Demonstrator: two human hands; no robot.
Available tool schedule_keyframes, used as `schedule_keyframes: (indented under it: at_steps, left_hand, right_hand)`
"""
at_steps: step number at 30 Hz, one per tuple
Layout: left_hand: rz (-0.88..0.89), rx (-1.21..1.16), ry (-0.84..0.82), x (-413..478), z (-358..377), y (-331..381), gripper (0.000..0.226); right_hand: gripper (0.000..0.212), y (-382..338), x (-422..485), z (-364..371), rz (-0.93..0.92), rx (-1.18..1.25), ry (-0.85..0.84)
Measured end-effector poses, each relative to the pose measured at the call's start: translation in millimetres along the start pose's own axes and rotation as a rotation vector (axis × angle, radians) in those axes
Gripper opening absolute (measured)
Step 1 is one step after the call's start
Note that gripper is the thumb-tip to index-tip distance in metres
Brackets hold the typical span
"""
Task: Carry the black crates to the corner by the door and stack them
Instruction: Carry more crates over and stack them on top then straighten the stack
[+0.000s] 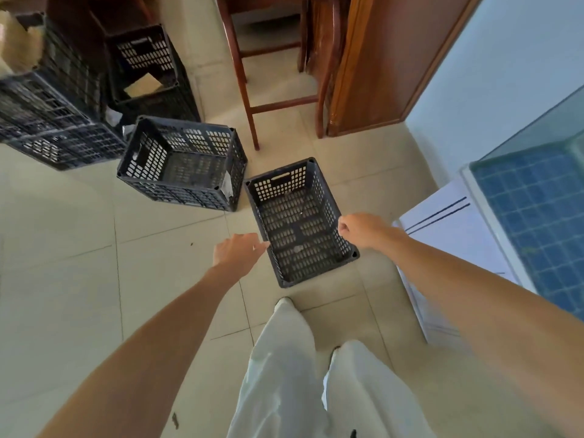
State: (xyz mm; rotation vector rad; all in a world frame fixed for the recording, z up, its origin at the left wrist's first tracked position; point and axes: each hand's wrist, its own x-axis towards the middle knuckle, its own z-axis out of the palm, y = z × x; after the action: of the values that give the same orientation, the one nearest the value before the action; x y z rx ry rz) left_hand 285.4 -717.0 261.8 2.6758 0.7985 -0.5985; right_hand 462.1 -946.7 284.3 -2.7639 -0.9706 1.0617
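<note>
An empty black perforated crate (300, 222) stands on the tiled floor just ahead of my feet. My right hand (360, 229) is curled over its right rim. My left hand (237, 251) is at the left rim with fingers spread, the fingertips just touching the edge. A second black crate (183, 165) stands to the left behind it, almost touching its corner. More black crates (148, 67) are stacked at the back left, and others (47, 121) lie at the far left.
Wooden chair legs (246, 90) and a wooden door (379, 74) stand behind the crates. A white cabinet (458, 248) and a blue-tiled glass tank (537, 200) fill the right side. My legs in pale trousers (284, 374) are below.
</note>
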Motion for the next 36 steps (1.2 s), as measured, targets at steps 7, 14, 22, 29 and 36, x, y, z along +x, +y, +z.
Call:
schedule_keyframes:
  at_steps: [7, 14, 22, 29, 36]
  left_hand:
    - [0.038, 0.066, -0.116, 104, 18, -21, 0.048]
    - [-0.038, 0.056, -0.227, 185, 74, -29, 0.041]
    - [-0.208, -0.126, -0.330, 275, 179, -31, 0.048]
    - [-0.460, -0.504, -0.321, 318, 274, -32, 0.084]
    - [-0.633, -0.595, -0.234, 336, 296, -44, 0.052]
  right_hand:
    - [0.027, 7, 108, 1, 0.012, 0.014, -0.054]
    - [0.018, 46, 204, 28, 0.057, -0.096, -0.167]
    - [0.033, 104, 306, 99, 0.192, -0.160, -0.189]
    - [0.059, 140, 365, 189, 0.357, -0.062, -0.194]
    - [0.043, 155, 383, 221, 0.470, 0.268, -0.089]
